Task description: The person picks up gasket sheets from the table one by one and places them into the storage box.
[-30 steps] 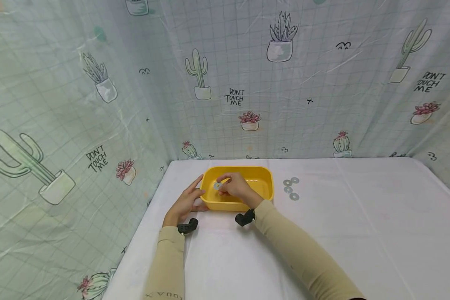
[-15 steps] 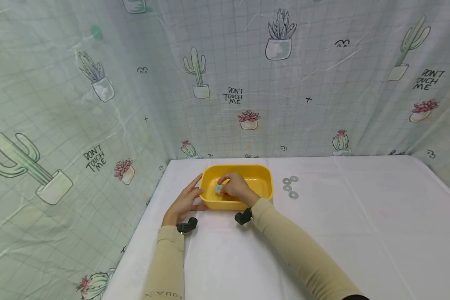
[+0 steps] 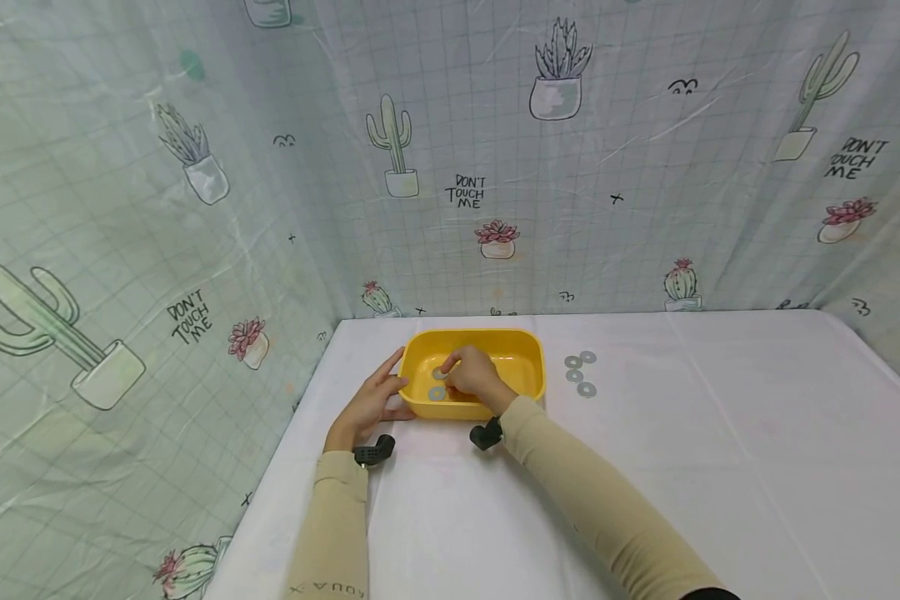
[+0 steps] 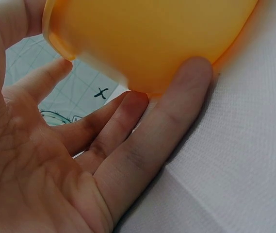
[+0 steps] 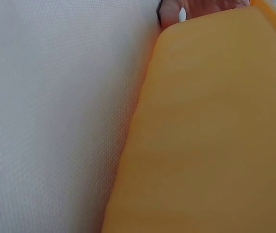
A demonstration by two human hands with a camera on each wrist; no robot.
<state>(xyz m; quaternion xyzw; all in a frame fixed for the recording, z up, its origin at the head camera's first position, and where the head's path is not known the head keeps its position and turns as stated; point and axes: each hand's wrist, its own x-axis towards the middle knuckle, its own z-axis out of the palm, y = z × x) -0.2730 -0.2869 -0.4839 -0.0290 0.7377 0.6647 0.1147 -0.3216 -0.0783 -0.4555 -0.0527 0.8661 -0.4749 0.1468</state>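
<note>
While the left hand (image 3: 367, 407), grip unclenched, braces the yellow tray (image 3: 450, 411) sideways, the right hand (image 3: 472, 372) does best working low at the farther grey ring (image 3: 437, 374) inside — whether pinching it, I cannot tell.

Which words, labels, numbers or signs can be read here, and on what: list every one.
"DON'T TOUCH ME": printed three times on the cactus-print cloth, left, middle and right.
"x": several small marks on that cloth.
Lower edge of that cloth: partly hidden lettering, unreadable.
Left sleeve: lettering, too unclear to read.
Yellow tray: none visible.
Grey rings: too small to tell.
</note>
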